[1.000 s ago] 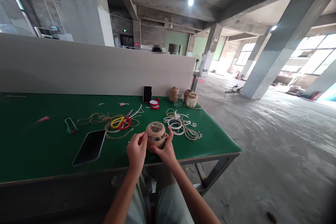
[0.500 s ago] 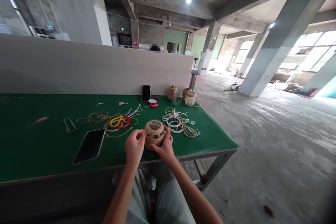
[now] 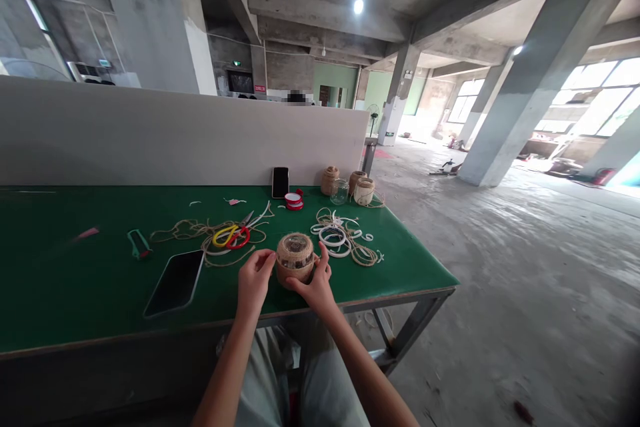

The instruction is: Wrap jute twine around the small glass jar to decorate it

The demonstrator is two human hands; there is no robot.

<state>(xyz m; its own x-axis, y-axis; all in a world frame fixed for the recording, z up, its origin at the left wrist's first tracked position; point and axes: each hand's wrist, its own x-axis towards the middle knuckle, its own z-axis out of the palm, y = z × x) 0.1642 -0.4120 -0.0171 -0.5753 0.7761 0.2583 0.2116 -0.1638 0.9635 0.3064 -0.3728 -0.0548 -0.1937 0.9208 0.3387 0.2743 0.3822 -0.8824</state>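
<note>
A glass jar (image 3: 295, 259) wrapped in twine stands near the table's front edge, a band of bare glass showing between its wrapped upper and lower parts. My right hand (image 3: 316, 280) grips it from the right, thumb across the front and fingers round the far side. At the jar's left side, my left hand (image 3: 257, 275) is closed in a pinch against it; whatever lies between those fingertips is too small to make out. Left of the jar, scissors (image 3: 233, 236) with yellow and red handles rest on loose twine (image 3: 185, 227).
White cord (image 3: 334, 237) and twine lie coiled to the right. Several jars, one of bare glass (image 3: 339, 191), stand at the back right. A large phone (image 3: 175, 283), a green peeler-like tool (image 3: 138, 244), red tape rolls (image 3: 294, 201) and an upright phone (image 3: 281, 183) share the green table (image 3: 400, 267).
The jar has tilted slightly, showing more of its front. My left fingers have shifted slightly at its side, and the whole view has moved a little.
</note>
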